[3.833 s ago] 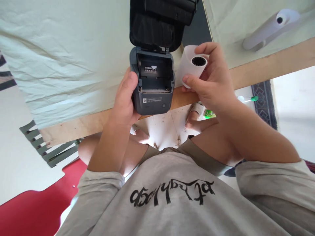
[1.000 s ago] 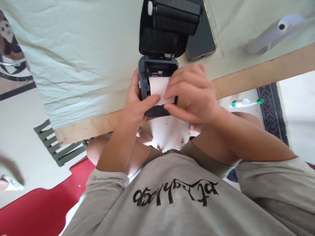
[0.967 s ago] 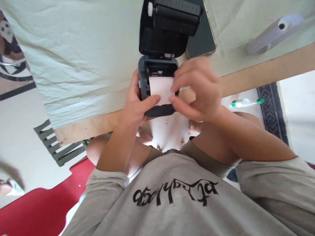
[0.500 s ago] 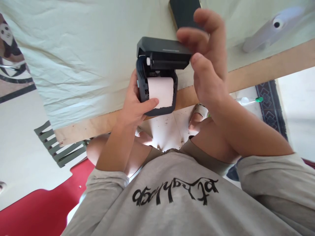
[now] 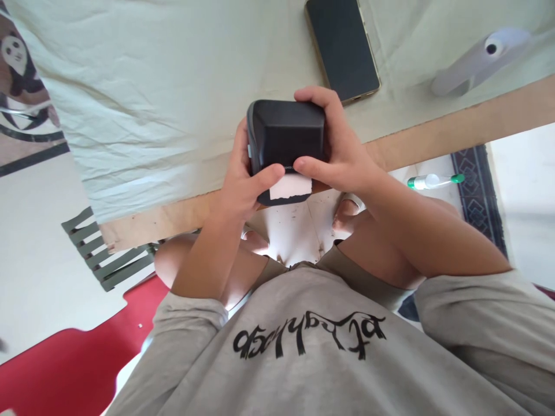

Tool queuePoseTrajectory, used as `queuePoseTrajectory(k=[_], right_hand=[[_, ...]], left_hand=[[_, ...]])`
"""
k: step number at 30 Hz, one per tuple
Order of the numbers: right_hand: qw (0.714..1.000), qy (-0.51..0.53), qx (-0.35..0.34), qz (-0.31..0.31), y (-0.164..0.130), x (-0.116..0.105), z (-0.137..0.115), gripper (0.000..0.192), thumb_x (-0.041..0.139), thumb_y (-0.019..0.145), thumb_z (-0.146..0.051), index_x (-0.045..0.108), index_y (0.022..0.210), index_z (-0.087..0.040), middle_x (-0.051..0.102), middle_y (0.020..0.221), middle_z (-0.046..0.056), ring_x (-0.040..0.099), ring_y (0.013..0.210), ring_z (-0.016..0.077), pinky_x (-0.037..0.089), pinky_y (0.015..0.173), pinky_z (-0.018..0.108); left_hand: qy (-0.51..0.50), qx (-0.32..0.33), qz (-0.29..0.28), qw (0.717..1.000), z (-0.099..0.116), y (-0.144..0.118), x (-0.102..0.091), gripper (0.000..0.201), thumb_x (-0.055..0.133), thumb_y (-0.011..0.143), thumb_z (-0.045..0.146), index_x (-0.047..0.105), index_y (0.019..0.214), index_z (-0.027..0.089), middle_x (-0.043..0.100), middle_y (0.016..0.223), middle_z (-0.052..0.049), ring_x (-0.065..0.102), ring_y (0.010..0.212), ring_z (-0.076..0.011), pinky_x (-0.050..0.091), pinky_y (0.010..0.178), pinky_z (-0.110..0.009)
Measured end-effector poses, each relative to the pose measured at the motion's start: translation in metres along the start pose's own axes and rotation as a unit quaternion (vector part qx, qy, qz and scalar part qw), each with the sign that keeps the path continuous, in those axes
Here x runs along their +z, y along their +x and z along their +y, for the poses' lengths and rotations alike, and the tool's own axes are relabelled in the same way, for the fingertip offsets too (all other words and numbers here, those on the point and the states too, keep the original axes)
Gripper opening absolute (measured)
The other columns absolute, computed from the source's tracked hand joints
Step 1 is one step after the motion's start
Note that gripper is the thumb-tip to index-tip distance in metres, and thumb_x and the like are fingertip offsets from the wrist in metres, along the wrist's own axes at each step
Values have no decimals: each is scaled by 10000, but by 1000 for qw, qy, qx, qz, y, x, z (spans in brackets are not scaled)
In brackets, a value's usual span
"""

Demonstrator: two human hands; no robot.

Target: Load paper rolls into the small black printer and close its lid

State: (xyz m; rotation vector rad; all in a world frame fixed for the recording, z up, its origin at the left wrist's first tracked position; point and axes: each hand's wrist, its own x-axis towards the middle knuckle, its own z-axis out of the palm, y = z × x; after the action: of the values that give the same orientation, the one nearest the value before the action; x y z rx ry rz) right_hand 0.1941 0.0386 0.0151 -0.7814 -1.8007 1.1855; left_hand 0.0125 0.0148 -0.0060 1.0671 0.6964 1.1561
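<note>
Between my hands is a small dark receipt printer (image 5: 288,136), its lid down over the roll. A torn-edged strip of white paper (image 5: 290,186) sticks out from the lid's near edge. My left hand (image 5: 249,179) wraps the printer's left side, thumb near the paper slot. Around its right side curls my right hand (image 5: 336,144), thumb on the lid's near edge and fingers at the far right corner. The fingers underneath are hidden. Just beyond my right hand a dark phone (image 5: 344,49) lies on the cloth.
A pale green cloth (image 5: 165,104) covers the table, whose bare wooden edge (image 5: 459,118) faces me. A white upright device (image 5: 481,60) stands at the right. A red chair (image 5: 73,358) is at lower left, and a bottle with a green cap (image 5: 433,181) is below the table edge.
The printer's raised lid has come down over the paper roll. My right hand has moved from the lifted lid to the printer's right side; the phone shows more fully.
</note>
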Motion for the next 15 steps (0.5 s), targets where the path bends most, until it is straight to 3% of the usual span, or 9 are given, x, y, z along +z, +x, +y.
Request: queuePoseTrajectory(k=[3, 7, 12, 15], right_hand=[[1000, -8, -1, 3, 0, 1, 1, 651, 649, 731, -423, 325, 1276, -272, 413, 1301, 52, 469, 1156, 206, 482, 942, 354], [1000, -9, -10, 6, 0, 2, 2, 640, 650, 733, -417, 330, 1271, -280, 427, 1285, 48, 472, 1146, 202, 467, 957, 355], [1000, 4, 0, 6, 1, 1, 6, 637, 645, 732, -445, 334, 1257, -264, 428, 1285, 54, 477, 1139, 195, 471, 947, 347], [1000, 24, 3, 6, 1, -1, 7, 654, 662, 711, -455, 344, 1245, -252, 446, 1258, 52, 493, 1119, 184, 478, 928, 319]], left_hand=[[-7, -4, 23, 1000, -2, 2, 0, 577, 712, 704, 322, 440, 1212, 315, 609, 1035, -14, 633, 893, -204, 541, 675, -315], [-30, 7, 21, 999, -6, 5, -3, 635, 770, 617, 328, 473, 1177, 293, 653, 965, 2, 639, 784, -186, 553, 612, -303], [-11, 10, 38, 999, -7, 3, 0, 526, 696, 698, 310, 494, 1183, 338, 639, 1028, 6, 639, 876, -197, 548, 660, -300], [53, 5, 48, 997, -1, 3, 7, 486, 715, 675, 357, 538, 1126, 387, 630, 1063, 15, 612, 1004, -236, 550, 751, -335]])
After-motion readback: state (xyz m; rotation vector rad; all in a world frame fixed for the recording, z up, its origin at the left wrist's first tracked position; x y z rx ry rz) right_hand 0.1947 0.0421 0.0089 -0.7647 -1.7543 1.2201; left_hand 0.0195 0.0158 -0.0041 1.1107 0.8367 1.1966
